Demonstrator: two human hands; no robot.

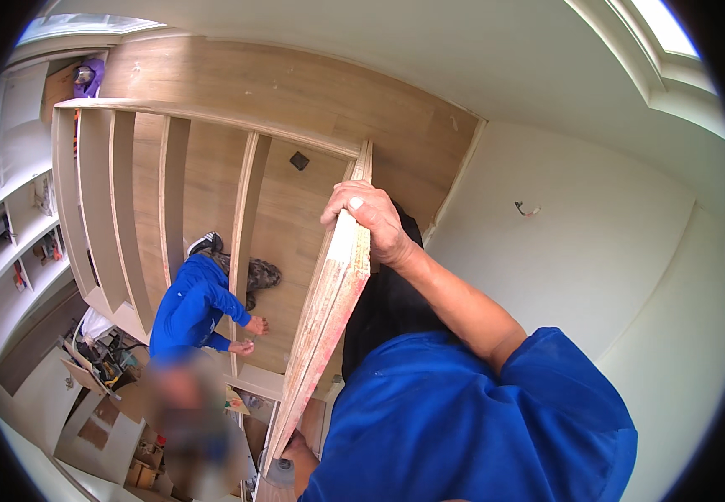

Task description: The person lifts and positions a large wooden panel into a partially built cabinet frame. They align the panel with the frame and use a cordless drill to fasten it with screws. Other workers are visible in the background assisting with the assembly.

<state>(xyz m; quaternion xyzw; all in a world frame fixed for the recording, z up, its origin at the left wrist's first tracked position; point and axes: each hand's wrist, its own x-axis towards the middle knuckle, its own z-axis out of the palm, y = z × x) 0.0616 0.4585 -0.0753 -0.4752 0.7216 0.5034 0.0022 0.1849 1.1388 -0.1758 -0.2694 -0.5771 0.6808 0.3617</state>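
Note:
My right hand [366, 219] is closed over the upper edge of a long plywood panel [325, 318], which runs on edge from the wooden floor at the top down to the lower middle. My left hand [297, 448] holds the panel's lower end, and only part of that hand shows. My blue sleeve and shirt fill the lower right. To the left, a large white shelf frame [111, 201] with several upright dividers lies over the floor.
A co-worker in a blue top [188, 311] crouches inside the frame, with both hands [251, 335] at one divider. White wall shelves with tools [11, 243] are at the left. Boxes and clutter [107, 368] lie at the lower left. A white wall [580, 251] stands at the right.

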